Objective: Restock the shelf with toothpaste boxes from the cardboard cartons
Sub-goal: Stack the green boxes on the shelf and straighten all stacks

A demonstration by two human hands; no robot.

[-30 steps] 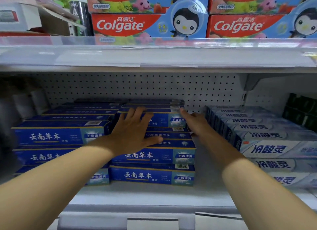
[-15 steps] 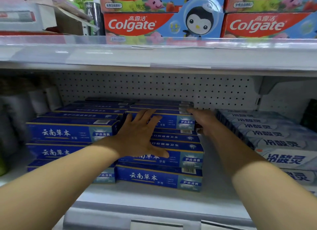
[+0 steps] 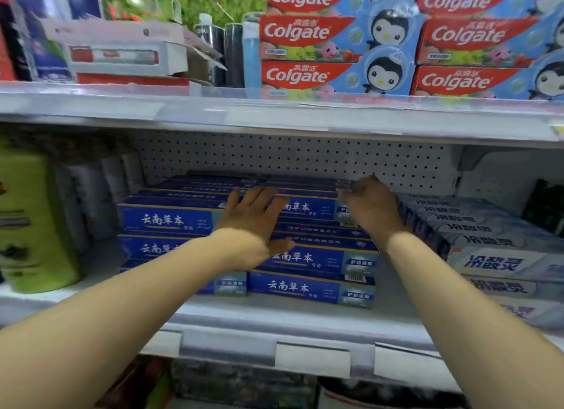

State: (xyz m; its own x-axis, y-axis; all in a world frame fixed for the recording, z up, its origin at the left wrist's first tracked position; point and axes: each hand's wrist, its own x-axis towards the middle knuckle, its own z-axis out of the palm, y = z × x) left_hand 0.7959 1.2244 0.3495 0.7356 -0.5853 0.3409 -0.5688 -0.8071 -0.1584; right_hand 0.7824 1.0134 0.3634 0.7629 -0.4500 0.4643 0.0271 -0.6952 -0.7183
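The left hand (image 3: 253,222) lies flat, fingers straight, on the blue boxes (image 3: 311,257). The right hand (image 3: 370,208) curls round the stack's right end. Light, stiff, crushable cartons: probably best held by their long sides.

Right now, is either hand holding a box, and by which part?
Left hand lies flat on the blue boxes. Right hand touches their right end; grip unclear.

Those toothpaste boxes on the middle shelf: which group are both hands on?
The dark blue boxes in the middle. The left hand lies flat on them, the right hand at their right end; the pale grey boxes go untouched.
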